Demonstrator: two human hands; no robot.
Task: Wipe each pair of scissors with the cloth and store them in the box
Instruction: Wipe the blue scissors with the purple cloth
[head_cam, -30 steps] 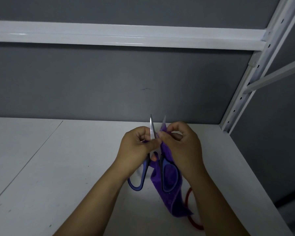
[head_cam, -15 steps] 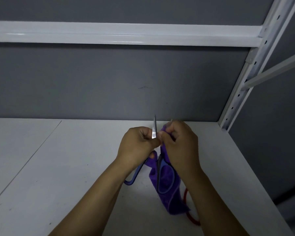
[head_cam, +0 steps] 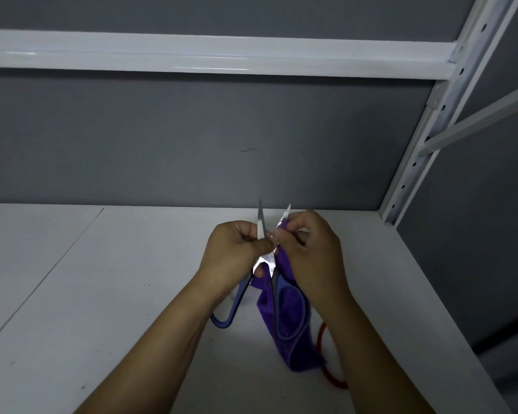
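Holding one pair of steel-bladed scissors with blue-and-black plastic handles [head_cam: 274, 282] over the flat white shelf board [head_cam: 102, 294], centre-right of view, well in front of the grey back wall [head_cam: 192, 144]. Clamped from both sides. Left-hand grip [head_cam: 234, 255] clenched on the left blade, pinching the metal just above the pivot with thumb and curled fingers. Right-hand grip [head_cam: 311, 255] clenched on the purple fleecy cloth [head_cam: 293, 351], pinching it round the right blade just below the tip. Blades spread in a narrow V, tips pointing up and away, both bare tips showing above the fingers. Handles hanging down toward the camera, also spread: left loop out past the left wrist, right loop lying against the cloth. Rest of the cloth trailing down from the right-hand grip behind that loop to the shelf. Cannot tell whether the handle loops touch the shelf or hang just clear. Just beside the cloth's lower end, lying on the shelf: thin red loop [head_cam: 331, 379], mostly hidden under the right forearm, so not identifiable. Above: glossy white horizontal beam [head_cam: 192, 55] joined at the right to a perforated white metal upright [head_cam: 425, 138].
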